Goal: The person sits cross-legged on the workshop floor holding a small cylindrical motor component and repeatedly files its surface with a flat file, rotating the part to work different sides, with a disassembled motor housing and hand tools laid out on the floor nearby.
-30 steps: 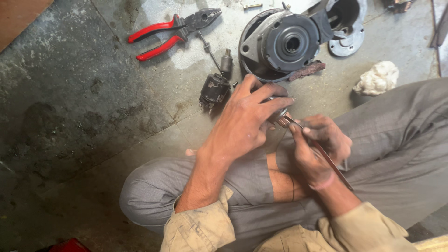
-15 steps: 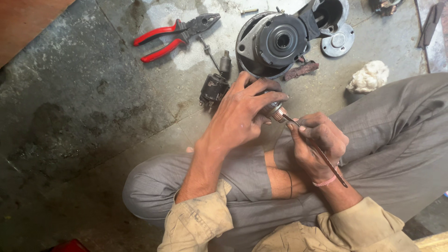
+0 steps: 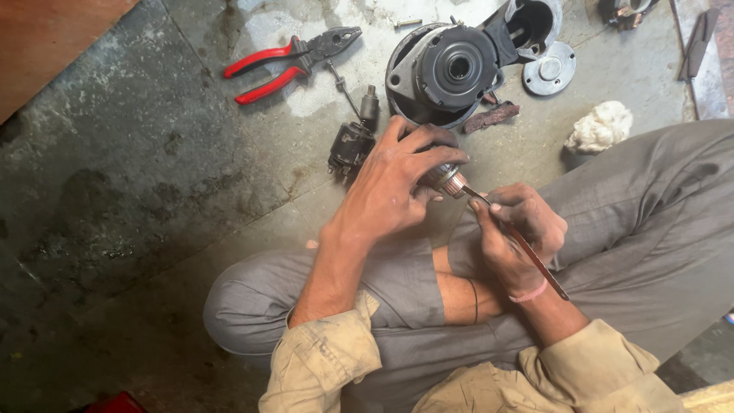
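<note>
1. Your left hand [image 3: 394, 187] is clenched around a small cylindrical metal part [image 3: 446, 179], fingers wrapped over its top; the part sits at the centre of the view, held above your crossed legs [image 3: 627, 222]
2. Your right hand [image 3: 516, 237], at 4 o'clock from the part, grasps a thin flat blade-like tool [image 3: 527, 248] in a pen-like pinch; the tip of the tool touches the part's lower right edge, and its shaft runs out towards 4 o'clock past your wrist
3. A pink band [image 3: 529, 293] circles your right wrist
4. At 12 o'clock from the part, a large round dark motor housing [image 3: 451, 73] lies on the concrete floor [image 3: 153, 191]
5. A round metal cover plate [image 3: 550, 69] lies just beside the housing, at its 3 o'clock
6. A small dark component [image 3: 352, 145] rests at 9 o'clock from the part, near your left fingers
7. Red-handled pliers [image 3: 287, 61] lie at 10 o'clock, well apart from both hands
8. A crumpled white rag [image 3: 600, 128] sits at 2 o'clock, just beside your right knee
9. A rusty brown scrap [image 3: 491, 117] lies at the lower edge of the housing
</note>
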Motion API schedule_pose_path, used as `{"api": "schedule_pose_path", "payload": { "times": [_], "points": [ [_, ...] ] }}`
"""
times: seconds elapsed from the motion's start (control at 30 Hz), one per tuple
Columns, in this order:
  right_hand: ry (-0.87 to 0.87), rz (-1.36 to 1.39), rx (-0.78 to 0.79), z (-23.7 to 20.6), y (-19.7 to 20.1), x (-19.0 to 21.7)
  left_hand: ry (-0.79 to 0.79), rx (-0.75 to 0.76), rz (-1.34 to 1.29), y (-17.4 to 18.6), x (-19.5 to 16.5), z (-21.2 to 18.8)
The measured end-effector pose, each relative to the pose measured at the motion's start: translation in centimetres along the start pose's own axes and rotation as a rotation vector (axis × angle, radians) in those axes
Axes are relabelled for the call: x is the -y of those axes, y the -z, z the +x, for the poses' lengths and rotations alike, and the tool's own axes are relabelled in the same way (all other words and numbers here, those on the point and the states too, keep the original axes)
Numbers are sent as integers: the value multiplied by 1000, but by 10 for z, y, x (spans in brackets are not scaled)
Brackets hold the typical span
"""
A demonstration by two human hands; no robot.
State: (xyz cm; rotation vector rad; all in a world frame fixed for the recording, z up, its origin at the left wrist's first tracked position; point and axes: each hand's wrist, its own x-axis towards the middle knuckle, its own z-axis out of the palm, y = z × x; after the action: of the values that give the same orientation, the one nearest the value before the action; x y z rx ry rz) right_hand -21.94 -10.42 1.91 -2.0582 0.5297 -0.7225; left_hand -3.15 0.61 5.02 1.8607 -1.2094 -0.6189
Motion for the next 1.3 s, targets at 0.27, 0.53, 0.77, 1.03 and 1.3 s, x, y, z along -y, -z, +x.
{"api": "schedule_pose_path", "payload": {
  "times": [0.27,0.53,0.77,1.03,1.3],
  "points": [
    [-232,206,-58,-8,-1,-6,-10,8,-13,-2,2,-1],
    [-176,94,-33,-4,5,0,-1,11,4,1,-1,-2],
    [8,-25,25,5,2,7,-16,16,12,-1,0,-3],
    [9,-92,15,9,4,13,-7,9,18,2,-2,-1],
    [60,-90,-8,5,-6,4,-8,3,13,-3,7,-5]
  ]
}}
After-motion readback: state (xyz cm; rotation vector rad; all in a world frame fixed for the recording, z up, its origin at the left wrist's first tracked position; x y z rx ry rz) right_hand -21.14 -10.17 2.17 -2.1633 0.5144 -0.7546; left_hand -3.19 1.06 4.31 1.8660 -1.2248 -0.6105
